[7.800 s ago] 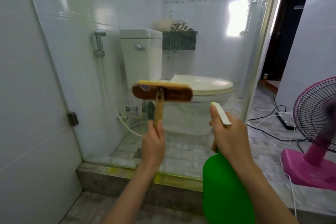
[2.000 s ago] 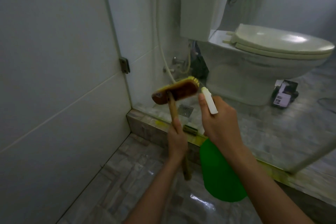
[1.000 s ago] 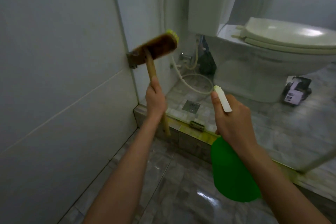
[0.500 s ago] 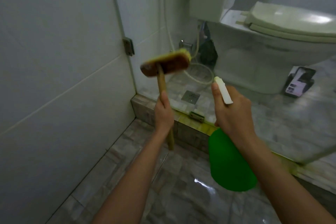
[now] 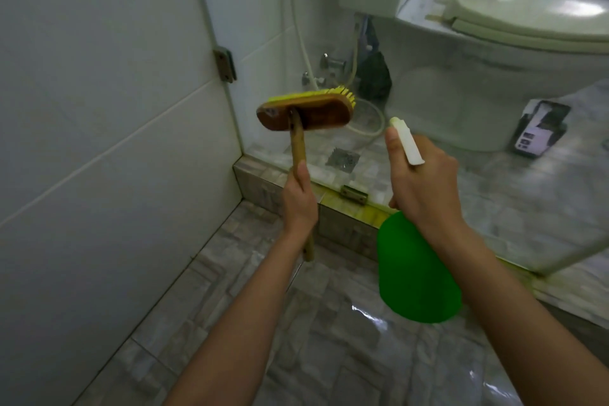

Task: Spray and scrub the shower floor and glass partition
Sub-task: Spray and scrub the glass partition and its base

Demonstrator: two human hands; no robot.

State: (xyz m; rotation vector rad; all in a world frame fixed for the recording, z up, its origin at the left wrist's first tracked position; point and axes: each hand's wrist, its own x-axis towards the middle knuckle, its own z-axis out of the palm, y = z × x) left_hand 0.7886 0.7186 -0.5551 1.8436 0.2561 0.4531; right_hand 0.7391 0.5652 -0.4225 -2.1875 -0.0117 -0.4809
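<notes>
My left hand [image 5: 299, 199] grips the wooden handle of a scrub brush [image 5: 306, 110], whose brown head with yellow bristles is raised against the lower left of the glass partition [image 5: 494, 214]. My right hand [image 5: 425, 181] holds a green spray bottle [image 5: 415, 273] by its white nozzle top, pointed at the glass. Behind the glass lies the grey tiled shower floor [image 5: 438, 181] with a square drain [image 5: 342, 160].
A white toilet [image 5: 487, 53] with a closed lid stands behind the glass. A phone [image 5: 540, 132] is propped on the floor beside it. A hose [image 5: 365, 122] coils near the wall valves. A raised tiled curb [image 5: 273, 186] runs under the glass. White tiled wall at left.
The brush head swung from high by the wall hinge down and to the right, level against the glass. The view closed in and tilted down. My right hand stayed on the bottle.
</notes>
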